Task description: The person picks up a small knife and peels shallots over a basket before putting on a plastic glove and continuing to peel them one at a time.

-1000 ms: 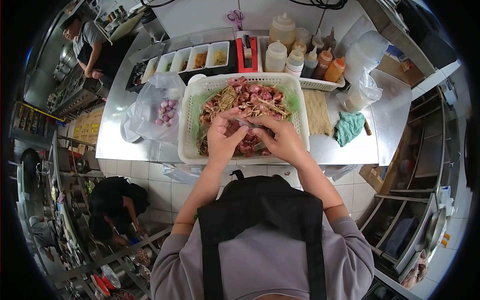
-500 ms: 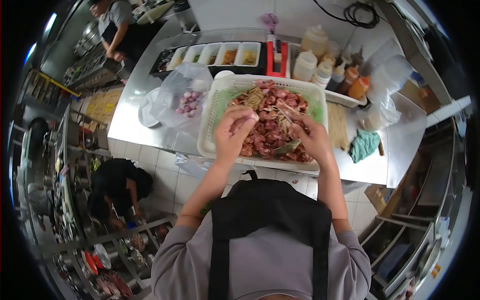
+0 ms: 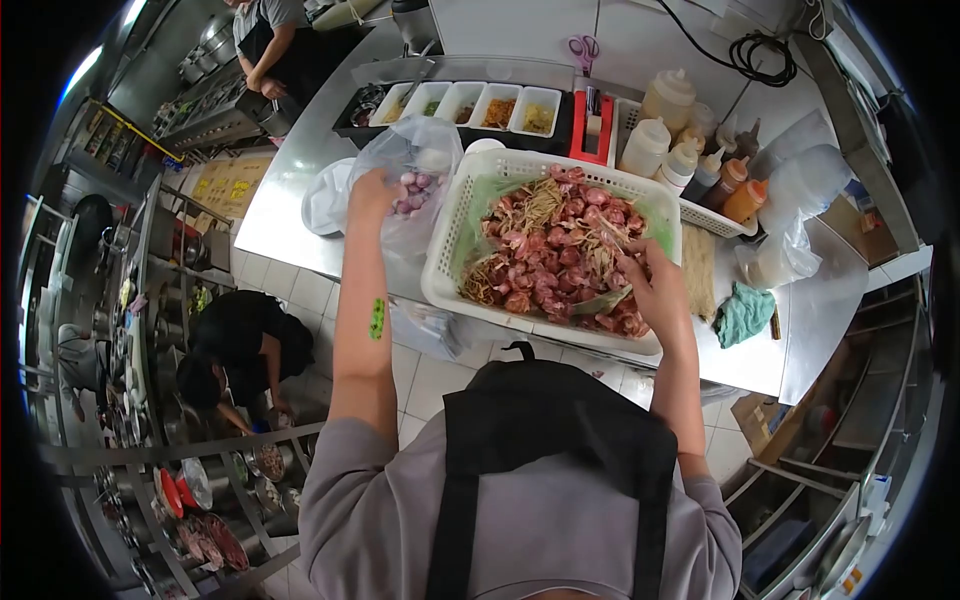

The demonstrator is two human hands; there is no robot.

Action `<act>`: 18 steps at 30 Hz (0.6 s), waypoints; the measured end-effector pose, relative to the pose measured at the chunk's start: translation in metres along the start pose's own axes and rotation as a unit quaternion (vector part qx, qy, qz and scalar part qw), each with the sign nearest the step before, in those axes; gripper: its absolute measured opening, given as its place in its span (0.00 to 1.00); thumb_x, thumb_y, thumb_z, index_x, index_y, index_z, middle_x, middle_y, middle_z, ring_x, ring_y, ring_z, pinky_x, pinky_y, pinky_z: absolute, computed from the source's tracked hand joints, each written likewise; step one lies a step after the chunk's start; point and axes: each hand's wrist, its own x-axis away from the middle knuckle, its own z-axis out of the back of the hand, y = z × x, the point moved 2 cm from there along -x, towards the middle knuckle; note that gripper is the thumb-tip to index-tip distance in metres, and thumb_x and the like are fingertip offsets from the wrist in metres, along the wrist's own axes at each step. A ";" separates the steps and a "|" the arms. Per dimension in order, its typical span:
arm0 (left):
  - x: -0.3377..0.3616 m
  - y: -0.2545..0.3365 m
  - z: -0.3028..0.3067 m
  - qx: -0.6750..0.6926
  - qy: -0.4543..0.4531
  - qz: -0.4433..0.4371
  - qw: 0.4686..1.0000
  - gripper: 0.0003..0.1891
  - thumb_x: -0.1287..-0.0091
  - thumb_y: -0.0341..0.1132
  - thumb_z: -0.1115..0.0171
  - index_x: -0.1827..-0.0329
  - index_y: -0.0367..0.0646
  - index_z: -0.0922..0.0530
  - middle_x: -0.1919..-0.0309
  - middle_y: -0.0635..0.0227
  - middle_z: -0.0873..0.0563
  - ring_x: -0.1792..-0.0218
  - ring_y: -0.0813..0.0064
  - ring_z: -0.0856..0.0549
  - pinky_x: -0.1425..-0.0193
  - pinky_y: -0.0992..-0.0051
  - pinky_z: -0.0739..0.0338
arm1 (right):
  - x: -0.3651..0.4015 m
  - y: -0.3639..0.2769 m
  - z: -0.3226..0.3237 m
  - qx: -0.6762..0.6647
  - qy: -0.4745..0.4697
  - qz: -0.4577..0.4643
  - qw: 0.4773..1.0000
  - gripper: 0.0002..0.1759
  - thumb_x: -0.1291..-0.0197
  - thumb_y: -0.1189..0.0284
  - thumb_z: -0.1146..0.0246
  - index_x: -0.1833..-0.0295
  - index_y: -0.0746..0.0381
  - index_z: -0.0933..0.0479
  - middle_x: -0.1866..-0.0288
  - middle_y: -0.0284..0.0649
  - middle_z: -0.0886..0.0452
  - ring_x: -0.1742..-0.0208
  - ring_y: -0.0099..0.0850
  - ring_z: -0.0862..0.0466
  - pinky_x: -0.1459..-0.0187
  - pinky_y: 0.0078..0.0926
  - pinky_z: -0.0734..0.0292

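A white perforated basket (image 3: 440, 272), lined with green plastic, holds reddish unpeeled shallots (image 3: 545, 245) with dry stalks. My right hand (image 3: 658, 290) is over the basket's right side, fingers closed round something thin and pale that is too small to make out. To the basket's left, an open clear plastic bag (image 3: 405, 150) contains peeled pinkish shallots (image 3: 412, 192). At that bag's left edge is my left hand (image 3: 370, 198); its fingertips are hidden, so whether they hold anything does not show.
Behind the basket stand a rack of white ingredient trays (image 3: 460, 103), a red holder (image 3: 592, 128) and squeeze bottles (image 3: 645, 148). A green cloth (image 3: 744, 314) lies at right. One person (image 3: 268, 45) stands far left; another (image 3: 250, 345) bends low at left.
My left hand has moved from above the basket leftward to the bag of peeled shallots. My right hand remains over the basket's right side. The view has shifted slightly.
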 end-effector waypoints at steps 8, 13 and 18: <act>0.087 0.099 0.016 0.221 -0.006 -0.115 0.968 0.12 0.41 0.32 0.38 0.55 0.38 0.21 0.60 0.56 0.16 0.62 0.63 0.16 0.59 0.72 0.23 | 0.005 0.014 0.008 -0.053 0.037 -0.021 0.998 0.10 0.38 0.72 0.43 0.54 0.64 0.32 0.76 0.51 0.23 0.72 0.47 0.21 0.70 0.38 0.29; 0.129 0.135 -0.034 0.229 -0.259 -0.202 0.916 0.08 0.39 0.29 0.40 0.58 0.36 0.20 0.65 0.65 0.17 0.69 0.75 0.17 0.65 0.76 0.25 | 0.009 0.025 0.016 0.078 -0.034 -0.035 0.996 0.09 0.36 0.71 0.45 0.56 0.66 0.28 0.78 0.46 0.22 0.76 0.37 0.22 0.70 0.31 0.29; 0.135 0.166 -0.065 0.159 -0.168 -0.353 0.907 0.09 0.40 0.28 0.40 0.57 0.37 0.21 0.66 0.62 0.19 0.62 0.64 0.19 0.59 0.69 0.25 | 0.009 0.025 0.018 0.074 -0.026 -0.020 0.997 0.08 0.37 0.72 0.45 0.59 0.67 0.27 0.75 0.49 0.23 0.72 0.43 0.21 0.67 0.33 0.29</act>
